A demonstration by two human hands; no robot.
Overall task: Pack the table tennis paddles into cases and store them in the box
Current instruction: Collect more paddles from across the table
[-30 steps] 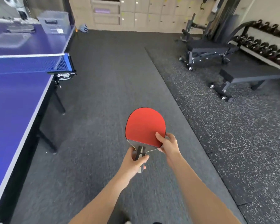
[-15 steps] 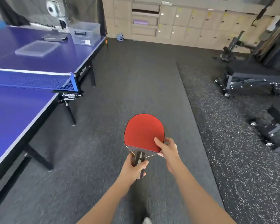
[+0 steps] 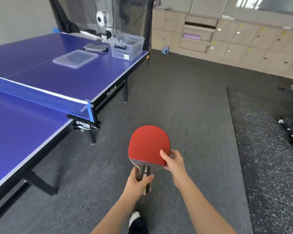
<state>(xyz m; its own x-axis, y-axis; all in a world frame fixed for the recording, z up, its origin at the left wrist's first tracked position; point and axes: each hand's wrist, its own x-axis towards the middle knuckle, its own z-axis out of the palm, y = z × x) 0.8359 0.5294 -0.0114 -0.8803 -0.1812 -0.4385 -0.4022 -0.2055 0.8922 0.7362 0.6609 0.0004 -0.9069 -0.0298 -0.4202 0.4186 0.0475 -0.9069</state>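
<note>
The person holds a red-faced table tennis paddle point(image 3: 148, 144) out in front of them with both hands, above the dark carpeted floor point(image 3: 184, 105), beside the blue table tennis table point(image 3: 20, 132). The left hand point(image 3: 137, 181) is wrapped around the handle, fingers curled over the dark grip with the thumb lying across its front, so the blade rises up and away from that fist. The right hand point(image 3: 173, 161) pinches the lower right edge of the blade, thumb pressed flat on the red rubber and the fingers tucked behind it. The red face is turned up toward the person, the handle pointing back at them.

Well apart from the paddle, at the far end of the table, stands a clear plastic storage box point(image 3: 127, 47). Its flat clear lid point(image 3: 75, 58) lies on the table near it, and just behind the lid rests a grey flat object that looks like a paddle case point(image 3: 95, 47), though it is too blurred to be sure. The blue net point(image 3: 46, 100) stretches across the table between the person and the box. A shoe tip point(image 3: 135, 220) shows below the forearms.
</note>
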